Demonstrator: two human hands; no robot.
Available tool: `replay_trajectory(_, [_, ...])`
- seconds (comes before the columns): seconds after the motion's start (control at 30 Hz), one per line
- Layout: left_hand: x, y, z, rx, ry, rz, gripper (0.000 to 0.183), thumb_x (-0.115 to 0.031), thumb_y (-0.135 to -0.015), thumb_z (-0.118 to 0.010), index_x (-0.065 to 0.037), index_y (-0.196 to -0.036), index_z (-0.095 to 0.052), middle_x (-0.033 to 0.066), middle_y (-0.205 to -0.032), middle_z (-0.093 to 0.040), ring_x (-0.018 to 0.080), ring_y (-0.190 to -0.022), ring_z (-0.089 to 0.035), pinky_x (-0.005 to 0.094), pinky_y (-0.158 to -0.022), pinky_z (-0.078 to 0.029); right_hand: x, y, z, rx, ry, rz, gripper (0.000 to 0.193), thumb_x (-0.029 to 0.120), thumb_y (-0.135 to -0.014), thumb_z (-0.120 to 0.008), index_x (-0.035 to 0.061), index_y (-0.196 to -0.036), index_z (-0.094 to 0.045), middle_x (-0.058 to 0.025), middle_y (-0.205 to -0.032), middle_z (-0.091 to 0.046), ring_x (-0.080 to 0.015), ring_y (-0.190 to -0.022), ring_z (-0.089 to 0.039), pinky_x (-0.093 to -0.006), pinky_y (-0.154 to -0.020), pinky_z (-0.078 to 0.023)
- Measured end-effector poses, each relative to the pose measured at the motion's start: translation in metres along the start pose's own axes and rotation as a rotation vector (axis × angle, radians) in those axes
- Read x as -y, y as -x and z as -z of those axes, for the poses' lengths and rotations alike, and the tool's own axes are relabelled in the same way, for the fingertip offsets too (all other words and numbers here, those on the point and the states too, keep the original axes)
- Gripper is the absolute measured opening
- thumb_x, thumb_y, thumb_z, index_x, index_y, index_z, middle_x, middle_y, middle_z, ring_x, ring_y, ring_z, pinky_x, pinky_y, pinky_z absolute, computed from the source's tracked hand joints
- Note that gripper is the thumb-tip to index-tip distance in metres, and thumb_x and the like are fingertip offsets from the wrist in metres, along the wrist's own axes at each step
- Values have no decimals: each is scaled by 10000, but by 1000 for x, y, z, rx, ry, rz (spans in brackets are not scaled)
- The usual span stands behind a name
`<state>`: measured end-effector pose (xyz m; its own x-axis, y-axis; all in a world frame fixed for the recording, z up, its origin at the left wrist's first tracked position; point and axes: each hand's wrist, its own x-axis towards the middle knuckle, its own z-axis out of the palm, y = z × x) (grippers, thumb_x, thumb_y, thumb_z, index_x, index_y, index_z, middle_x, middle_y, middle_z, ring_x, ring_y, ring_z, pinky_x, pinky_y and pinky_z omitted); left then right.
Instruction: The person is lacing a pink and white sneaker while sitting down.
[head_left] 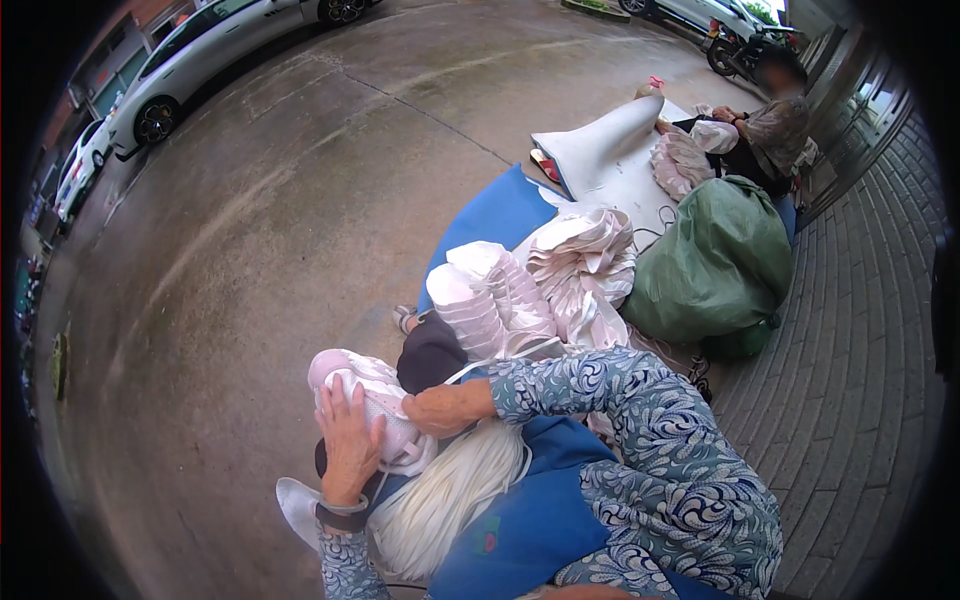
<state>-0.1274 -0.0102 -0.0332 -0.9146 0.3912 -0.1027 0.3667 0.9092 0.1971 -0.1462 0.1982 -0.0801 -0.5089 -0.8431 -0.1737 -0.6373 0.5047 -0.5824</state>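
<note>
A pale pink and white sneaker upper (345, 370) rests over my lap, toe pointing away. My left hand (347, 440) lies across its near left side, thumb and fingers gripping it. At its right edge, by the eyelets, my right hand (445, 408) is closed with the fingertips bent toward the upper. A white shoelace (468, 373) runs up and right from that hand; its end at the fingers is hidden. Below both hands, a thick bundle of white laces (440, 505) is draped over my blue apron (530, 525).
Stacked pink-white uppers (490, 300) lie just beyond my knee, with more uppers (585, 255) behind. A large green sack (715, 265) stands to the right. Farther back, a person (775, 125) sits beside a white sheet (610, 150). Parked cars (215, 55) line the far left.
</note>
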Motion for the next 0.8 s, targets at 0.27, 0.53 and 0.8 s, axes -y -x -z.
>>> replay_trajectory(0.27, [-4, 54, -35, -142, 77, -14, 820, -286, -864, -638, 83, -1435, -180, 298, -1484, -202, 447, -1317, -337, 634, -1050, -254, -1, -2, -4, -40, 342, 258, 190, 125, -841, -522, -52, -775, -545, -210, -649, -528, -327, -481, -580, -421, -444, -465])
replay_trajectory(0.53, [-6, 93, -37, -139, 49, 131, 885, -315, -806, -704, 50, -1438, -203, 318, -1451, -251, 433, -1298, -381, 663, -1037, -241, 29, -3, 28, 128, -141, -75, 352, 190, -879, -580, -89, -1074, -488, -275, -787, -628, -444, -757, -622, -477, -675, -490])
replay_trajectory(0.8, [32, 83, 14, 8, 767, 157, 482, -320, -942, -582, -27, -1311, -479, 178, -1308, -518, 312, -1212, -520, 405, -991, -433, 20, -13, 157, -323, -540, 25, 280, 186, -943, -586, 30, -1174, -611, -25, -815, -622, -107, -694, -587, -225, -637, -461])
